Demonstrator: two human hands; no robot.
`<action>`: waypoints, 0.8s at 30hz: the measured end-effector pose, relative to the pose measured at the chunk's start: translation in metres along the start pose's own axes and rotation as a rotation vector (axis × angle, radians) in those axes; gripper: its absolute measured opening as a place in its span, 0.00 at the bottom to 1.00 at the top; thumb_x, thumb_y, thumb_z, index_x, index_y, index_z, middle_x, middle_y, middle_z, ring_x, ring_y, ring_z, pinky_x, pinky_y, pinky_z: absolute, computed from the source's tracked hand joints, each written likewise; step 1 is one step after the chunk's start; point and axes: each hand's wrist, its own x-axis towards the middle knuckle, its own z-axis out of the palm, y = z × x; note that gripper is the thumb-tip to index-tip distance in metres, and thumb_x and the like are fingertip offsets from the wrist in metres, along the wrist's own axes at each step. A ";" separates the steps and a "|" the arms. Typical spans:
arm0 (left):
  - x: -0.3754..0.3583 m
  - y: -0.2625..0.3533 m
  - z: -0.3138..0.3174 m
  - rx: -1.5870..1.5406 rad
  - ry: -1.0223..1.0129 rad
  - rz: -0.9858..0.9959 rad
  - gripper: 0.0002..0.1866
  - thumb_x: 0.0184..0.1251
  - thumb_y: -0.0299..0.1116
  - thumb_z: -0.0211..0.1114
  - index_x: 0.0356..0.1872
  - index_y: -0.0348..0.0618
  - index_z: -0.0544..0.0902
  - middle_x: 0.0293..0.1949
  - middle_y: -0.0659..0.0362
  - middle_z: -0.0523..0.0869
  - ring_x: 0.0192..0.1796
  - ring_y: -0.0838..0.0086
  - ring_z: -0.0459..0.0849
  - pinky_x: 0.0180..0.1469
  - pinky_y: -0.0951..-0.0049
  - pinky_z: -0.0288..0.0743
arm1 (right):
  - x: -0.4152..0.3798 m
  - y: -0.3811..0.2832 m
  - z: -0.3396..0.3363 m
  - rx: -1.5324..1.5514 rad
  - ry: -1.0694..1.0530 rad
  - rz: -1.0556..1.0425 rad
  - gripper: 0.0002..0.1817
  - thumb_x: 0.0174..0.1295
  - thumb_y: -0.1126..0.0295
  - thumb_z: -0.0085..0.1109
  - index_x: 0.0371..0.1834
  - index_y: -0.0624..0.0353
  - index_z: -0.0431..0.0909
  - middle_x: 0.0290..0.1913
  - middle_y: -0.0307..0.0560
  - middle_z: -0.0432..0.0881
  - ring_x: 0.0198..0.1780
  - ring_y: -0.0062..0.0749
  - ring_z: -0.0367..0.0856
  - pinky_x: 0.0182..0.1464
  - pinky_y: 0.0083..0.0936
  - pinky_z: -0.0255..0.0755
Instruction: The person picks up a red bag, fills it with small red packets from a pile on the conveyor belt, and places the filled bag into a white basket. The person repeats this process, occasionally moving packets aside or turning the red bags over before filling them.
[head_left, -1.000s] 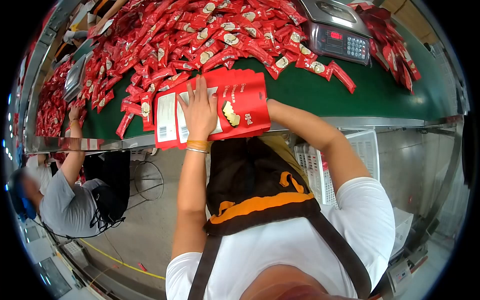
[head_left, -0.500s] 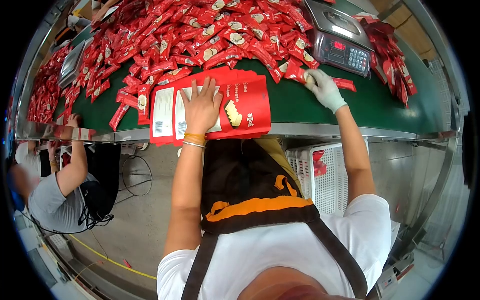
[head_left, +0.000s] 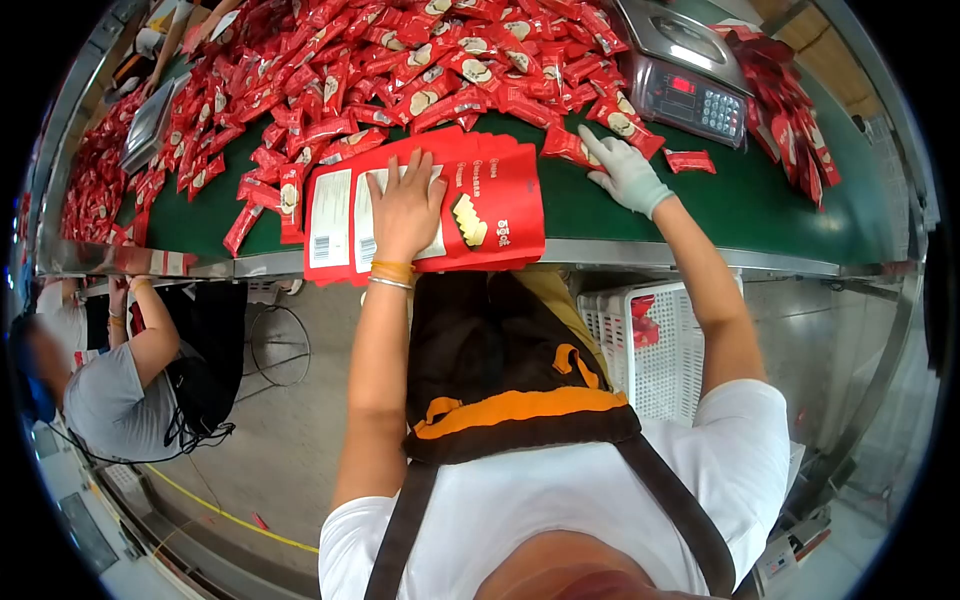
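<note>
My bare left hand (head_left: 407, 215), fingers spread, lies flat on a fanned stack of large red printed pouches (head_left: 505, 205) at the table's front edge. White label panels and barcodes show on the left of the stack. My right hand (head_left: 632, 178), in a white glove, is to the right of the stack with its fingers stretched apart. Its fingertips touch the end of a small red snack packet (head_left: 568, 147) on the green surface. Another small packet (head_left: 690, 161) lies to the right of this hand. A heap of similar packets (head_left: 400, 70) spreads behind the stack.
A digital scale (head_left: 690, 95) stands at the back right, beside a bundle of red pouches (head_left: 790, 130). Another scale (head_left: 150, 125) is at the left. Below the metal table edge (head_left: 700, 258) sits a white crate (head_left: 655, 370). A co-worker (head_left: 130, 390) is at the left.
My right hand has shifted slightly left and its fingers have spread. The small packet at its fingertips has moved left toward the pouches. My left hand stays on the stack.
</note>
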 end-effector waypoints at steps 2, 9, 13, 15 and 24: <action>0.001 -0.001 -0.002 -0.055 -0.018 -0.015 0.30 0.77 0.51 0.44 0.72 0.45 0.69 0.74 0.57 0.68 0.77 0.51 0.60 0.77 0.41 0.41 | -0.009 0.010 0.009 0.055 0.040 -0.006 0.41 0.62 0.66 0.64 0.79 0.42 0.55 0.47 0.53 0.76 0.52 0.51 0.76 0.54 0.42 0.72; 0.001 -0.003 0.001 -0.169 -0.020 -0.051 0.30 0.77 0.49 0.43 0.73 0.43 0.67 0.74 0.55 0.68 0.77 0.51 0.61 0.78 0.45 0.43 | -0.048 -0.038 -0.013 0.292 0.049 0.171 0.35 0.60 0.68 0.60 0.74 0.44 0.66 0.47 0.58 0.79 0.50 0.56 0.78 0.54 0.41 0.74; 0.001 -0.002 -0.002 -0.193 -0.046 -0.064 0.31 0.77 0.47 0.43 0.74 0.41 0.65 0.74 0.52 0.68 0.77 0.50 0.60 0.78 0.45 0.43 | -0.056 -0.075 -0.022 0.389 0.001 0.002 0.33 0.59 0.69 0.60 0.71 0.51 0.68 0.47 0.58 0.80 0.51 0.55 0.78 0.55 0.40 0.74; 0.000 0.000 -0.002 -0.165 -0.045 -0.028 0.31 0.76 0.46 0.44 0.74 0.41 0.64 0.75 0.51 0.66 0.77 0.50 0.60 0.77 0.44 0.43 | -0.033 -0.083 -0.011 0.414 0.027 -0.031 0.33 0.59 0.71 0.61 0.71 0.55 0.68 0.48 0.58 0.78 0.52 0.55 0.76 0.57 0.40 0.70; -0.001 0.001 0.000 -0.160 0.067 0.069 0.31 0.75 0.44 0.48 0.76 0.43 0.62 0.77 0.46 0.59 0.78 0.47 0.56 0.77 0.41 0.42 | 0.079 -0.123 0.079 0.742 -0.147 -0.389 0.18 0.59 0.70 0.60 0.54 0.58 0.78 0.49 0.56 0.82 0.51 0.52 0.80 0.54 0.41 0.75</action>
